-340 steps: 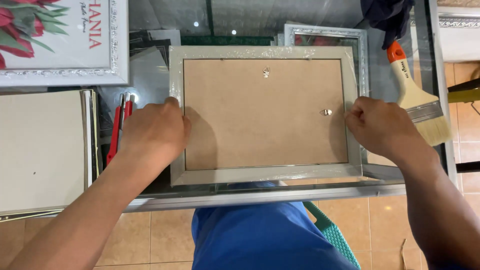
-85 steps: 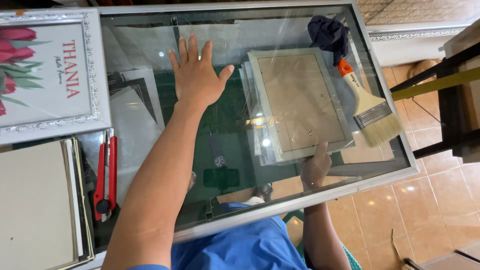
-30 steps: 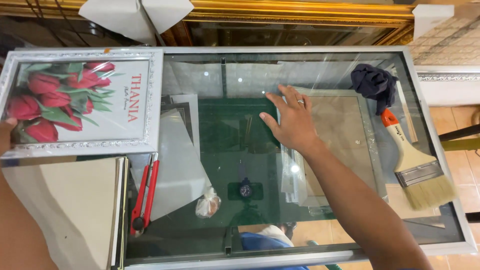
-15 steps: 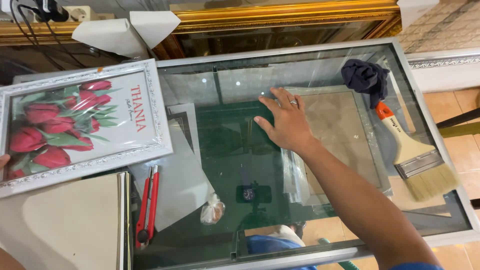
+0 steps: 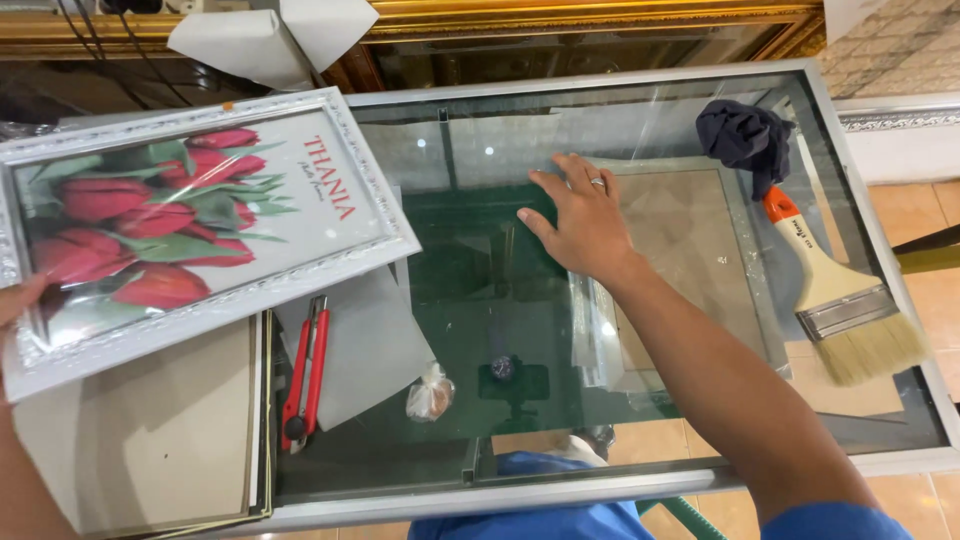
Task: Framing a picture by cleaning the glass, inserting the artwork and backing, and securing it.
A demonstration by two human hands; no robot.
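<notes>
The white framed tulip picture fills the upper left of the frame, tilted, its lower left corner held by the left hand at the left edge. Only a few fingertips of that hand show under the frame, so it seems to grip the corner, but how the fingers close I cannot tell. The tilt suggests the frame is lifted off the surface, not lying flat.

In the centre, the right hand lies flat with fingers spread and open on the glass tabletop, a ring on one finger, likely bracing the person. Under the glass, just right of this hand, sits a second frame with a brown backing, dimmed by reflections.

At the right edge a paintbrush with an orange handle lies on the glass, a dark cloth above it. Lower left, a red utility knife rests beside a grey sheet and a stack of boards. A small crumpled wrapper lies nearby; what it is remains unclear.
</notes>
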